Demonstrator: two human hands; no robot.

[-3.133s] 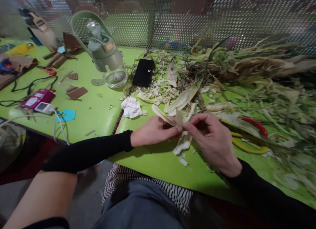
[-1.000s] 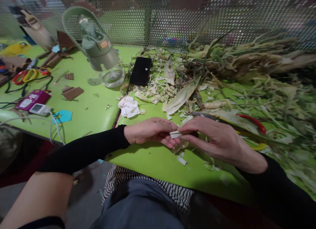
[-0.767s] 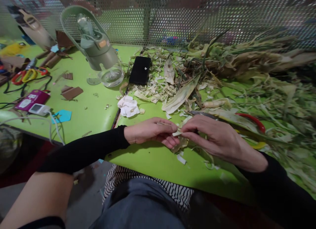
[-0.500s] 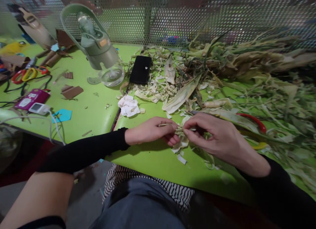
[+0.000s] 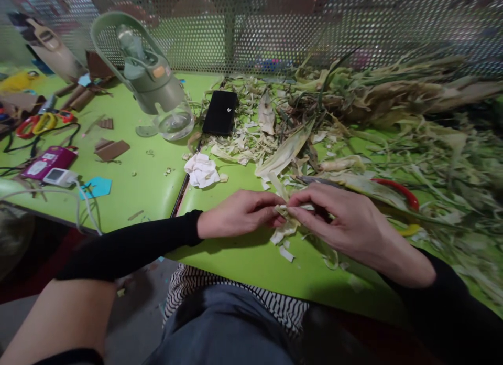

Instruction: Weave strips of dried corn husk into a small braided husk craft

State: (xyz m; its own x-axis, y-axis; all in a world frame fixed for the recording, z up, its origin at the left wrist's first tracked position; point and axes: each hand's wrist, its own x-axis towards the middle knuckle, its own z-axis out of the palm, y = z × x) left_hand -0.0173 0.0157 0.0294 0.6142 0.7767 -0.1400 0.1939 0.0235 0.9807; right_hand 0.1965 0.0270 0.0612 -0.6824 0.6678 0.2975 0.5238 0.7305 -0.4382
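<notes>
Both hands meet over the green table (image 5: 236, 255), close to its front edge. My left hand (image 5: 241, 213) pinches the left end of a small pale strip of corn husk (image 5: 281, 210). From the other side my right hand (image 5: 338, 218) grips the same strip between thumb and index finger; its lower fingers are partly hidden. Pale husk scraps (image 5: 286, 254) lie just under the fingertips. Right behind the right hand rest scissors with a red and yellow handle (image 5: 404, 192), their blades partly covered by husk.
Dried corn husks (image 5: 377, 103) heap across the back and right. A black phone (image 5: 220, 112), crumpled tissue (image 5: 201, 171) and water bottle (image 5: 157, 87) stand or lie further left. A purple box (image 5: 49, 163) with a white charger and cable sits far left. A perforated screen (image 5: 196, 40) borders the back.
The fingertips have drawn closer together on the husk strip, and the left fingers have curled in more. The whole view has shifted slightly.
</notes>
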